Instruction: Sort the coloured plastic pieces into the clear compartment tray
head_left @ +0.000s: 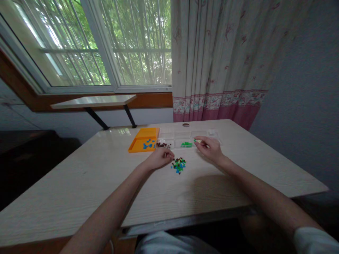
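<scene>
A small pile of mixed pieces (pixel 179 164), in green, blue, yellow and dark brown, lies on the table. My left hand (pixel 159 158) rests just left of it, fingers curled together; whether they hold a piece is too small to make out. My right hand (pixel 210 147) is over the right part of a clear compartment box (pixel 182 134), thumb and forefinger pinched on a small green piece (pixel 195 140). Green pieces (pixel 186 144) lie in one front compartment, dark brown pieces (pixel 162 145) in another to its left. Pale yellow pieces show partly behind my right fingers.
An open orange case (pixel 144 133) with several blue pieces (pixel 148 144) in it adjoins the clear box on the left. A raised white shelf (pixel 95 101) on black brackets stands at the back left. Behind the table (pixel 87 183) are a barred window and a curtain (pixel 219 70).
</scene>
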